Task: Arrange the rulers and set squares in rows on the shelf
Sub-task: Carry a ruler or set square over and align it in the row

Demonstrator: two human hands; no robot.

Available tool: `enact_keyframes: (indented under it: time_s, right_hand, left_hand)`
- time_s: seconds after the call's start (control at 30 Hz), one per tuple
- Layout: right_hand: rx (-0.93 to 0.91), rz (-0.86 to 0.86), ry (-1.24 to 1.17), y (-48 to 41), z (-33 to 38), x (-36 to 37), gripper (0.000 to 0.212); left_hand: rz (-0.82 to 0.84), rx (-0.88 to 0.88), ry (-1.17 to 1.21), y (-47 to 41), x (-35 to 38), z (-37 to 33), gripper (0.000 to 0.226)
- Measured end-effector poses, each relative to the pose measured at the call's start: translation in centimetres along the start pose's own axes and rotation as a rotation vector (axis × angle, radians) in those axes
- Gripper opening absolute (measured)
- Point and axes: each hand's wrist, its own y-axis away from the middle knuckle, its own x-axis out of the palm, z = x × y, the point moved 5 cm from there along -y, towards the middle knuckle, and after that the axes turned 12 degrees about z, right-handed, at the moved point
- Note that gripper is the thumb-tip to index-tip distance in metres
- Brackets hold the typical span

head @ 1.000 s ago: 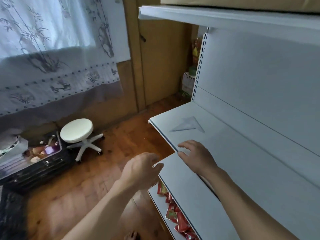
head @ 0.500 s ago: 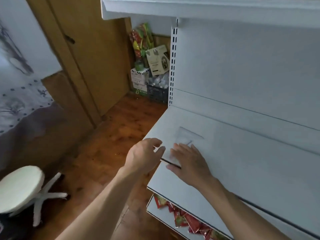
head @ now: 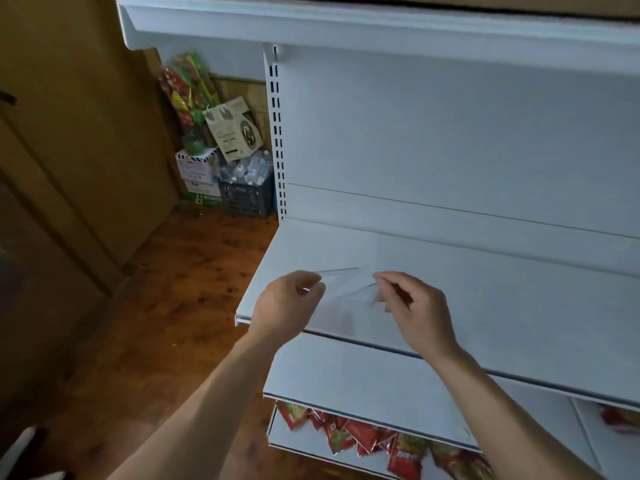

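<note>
Pinching a clear set square point(head: 346, 289) at opposite corners just above the white shelf point(head: 502, 306), the left grip point(head: 287, 303) and right grip point(head: 412, 306) suggest the task is barely begun, with no rulers or rows visible.

Red snack packets point(head: 363, 436) lie heaped at the bottom; a dark crate point(head: 244, 199) stands on the wooden floor point(head: 166, 313)

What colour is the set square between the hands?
Colourless and see-through: the clear plastic set square, best in the head view.
</note>
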Motion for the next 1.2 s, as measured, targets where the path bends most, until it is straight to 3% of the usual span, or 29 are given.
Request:
enact_keyframes:
  time_s: [0.07, 0.17, 0.33, 0.5, 0.77, 0.93, 1.2]
  right_hand:
    - [0.134, -0.026, -0.213, 0.2, -0.7, -1.3, 0.013]
    - [0.186, -0.069, -0.414, 1.0, -1.1, -3.0, 0.014]
    - [0.216, -0.090, -0.495, 3.3, -1.3, -5.2, 0.018]
    - [0.246, -0.109, -0.469, 6.2, -1.9, -7.1, 0.022]
    - [0.256, -0.138, -0.474, 11.1, -3.5, -11.6, 0.034]
    - [0.307, -0.128, -0.295, 15.1, -5.9, -16.5, 0.047]
    - [0.260, -0.281, -0.019, 26.0, -9.7, -29.7, 0.031]
  left_hand:
    - [0.030, 0.022, 0.068, -0.2, 0.5, -0.8, 0.034]
    - [0.089, 0.048, 0.197, -0.4, 1.4, -2.0, 0.043]
    - [0.243, 0.163, 0.358, -0.6, 3.1, -4.5, 0.069]
    - [0.337, 0.327, 0.346, -0.6, 5.6, -7.0, 0.074]
    - [0.240, 0.504, 0.279, 1.4, 10.5, -11.5, 0.056]
    - [0.294, 0.567, 0.274, 3.4, 16.0, -16.0, 0.057]
    - [0.375, 0.735, 0.243, 9.0, 29.2, -27.0, 0.059]
